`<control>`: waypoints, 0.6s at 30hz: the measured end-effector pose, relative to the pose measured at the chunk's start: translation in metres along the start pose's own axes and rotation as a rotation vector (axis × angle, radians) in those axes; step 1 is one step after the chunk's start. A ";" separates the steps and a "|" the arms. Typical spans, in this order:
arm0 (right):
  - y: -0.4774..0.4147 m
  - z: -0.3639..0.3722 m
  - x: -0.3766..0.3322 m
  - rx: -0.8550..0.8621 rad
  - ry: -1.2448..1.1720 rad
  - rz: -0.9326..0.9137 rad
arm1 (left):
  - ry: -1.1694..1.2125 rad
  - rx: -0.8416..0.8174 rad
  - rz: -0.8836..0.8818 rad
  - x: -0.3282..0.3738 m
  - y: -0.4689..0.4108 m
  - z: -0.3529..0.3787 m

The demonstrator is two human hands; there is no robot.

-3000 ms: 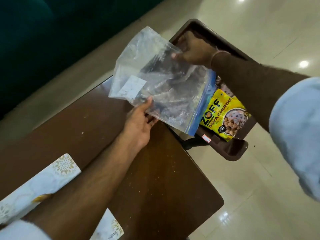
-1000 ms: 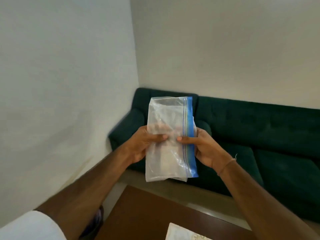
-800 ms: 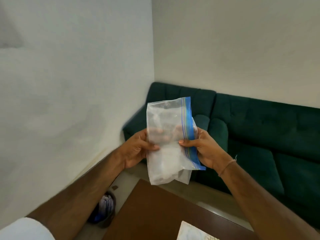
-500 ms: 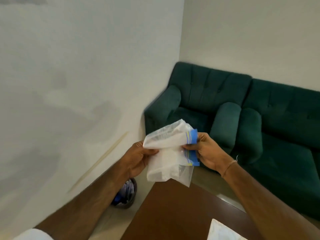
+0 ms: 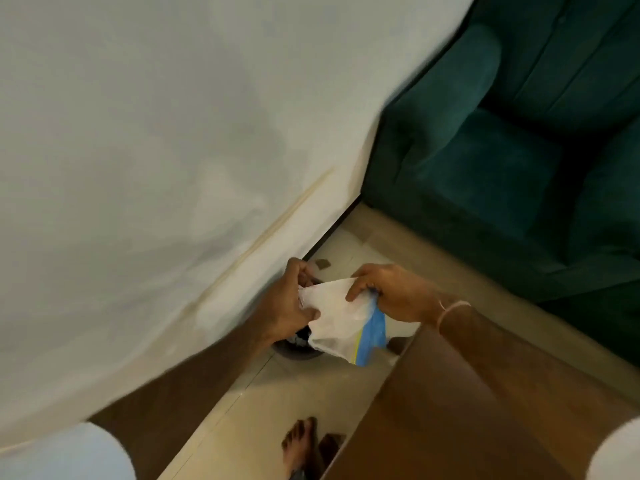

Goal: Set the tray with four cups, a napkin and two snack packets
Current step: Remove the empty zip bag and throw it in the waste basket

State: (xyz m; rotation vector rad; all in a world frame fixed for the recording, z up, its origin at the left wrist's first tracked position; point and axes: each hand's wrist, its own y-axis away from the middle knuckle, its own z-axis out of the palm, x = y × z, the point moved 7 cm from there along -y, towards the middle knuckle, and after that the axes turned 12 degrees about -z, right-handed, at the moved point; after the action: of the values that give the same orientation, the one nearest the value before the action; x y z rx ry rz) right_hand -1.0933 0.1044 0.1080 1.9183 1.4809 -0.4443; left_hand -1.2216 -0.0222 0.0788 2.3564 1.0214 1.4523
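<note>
A clear zip bag [image 5: 341, 322] with a blue seal strip is crumpled between both hands. My left hand [image 5: 285, 301] pinches its left side and my right hand [image 5: 391, 294] grips its top right, near the blue strip. The bag hangs low over a small dark bin [image 5: 294, 348] on the floor by the wall. The tray, cups, napkin and snack packets are out of view.
A brown table [image 5: 450, 410] fills the lower right, its corner close under my right wrist. A dark green sofa [image 5: 502, 161] stands at the upper right. A white wall [image 5: 138, 150] runs along the left. My bare foot [image 5: 299, 445] rests on the pale floor.
Both hands have crumpled the bag and lowered it from chest height down toward the bin. My view has tipped from the sofa and wall down to the floor.
</note>
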 end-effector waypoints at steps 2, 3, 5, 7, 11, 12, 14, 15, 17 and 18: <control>-0.038 0.039 0.021 -0.112 0.089 -0.027 | -0.071 0.017 -0.005 -0.040 -0.031 0.002; -0.056 0.063 0.033 -0.158 0.117 -0.039 | -0.107 0.023 0.002 -0.063 -0.049 0.004; -0.087 0.108 0.056 -0.242 0.152 -0.053 | -0.160 0.015 0.006 -0.107 -0.082 0.014; -0.111 0.149 0.079 -0.296 0.151 -0.062 | -0.238 -0.011 -0.015 -0.146 -0.112 0.027; -0.155 0.240 0.132 -0.358 0.182 -0.064 | -0.496 -0.088 -0.039 -0.230 -0.172 0.075; -0.164 0.259 0.143 -0.375 0.187 -0.050 | -0.541 -0.125 -0.067 -0.247 -0.183 0.086; -0.183 0.299 0.168 -0.388 0.187 -0.027 | -0.600 -0.219 -0.098 -0.278 -0.206 0.110; -0.190 0.316 0.178 -0.391 0.191 -0.015 | -0.634 -0.245 -0.096 -0.290 -0.217 0.120; -0.202 0.343 0.195 -0.405 0.227 0.021 | -0.785 -0.265 -0.096 -0.312 -0.230 0.143; -0.207 0.355 0.204 -0.402 0.239 0.045 | -0.839 -0.264 -0.116 -0.328 -0.233 0.157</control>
State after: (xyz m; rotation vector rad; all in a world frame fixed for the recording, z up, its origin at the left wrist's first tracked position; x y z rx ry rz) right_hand -1.1827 0.0378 -0.3366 1.7171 1.5337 0.1064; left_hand -1.2879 -0.0300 -0.3478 2.2884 0.6578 0.4097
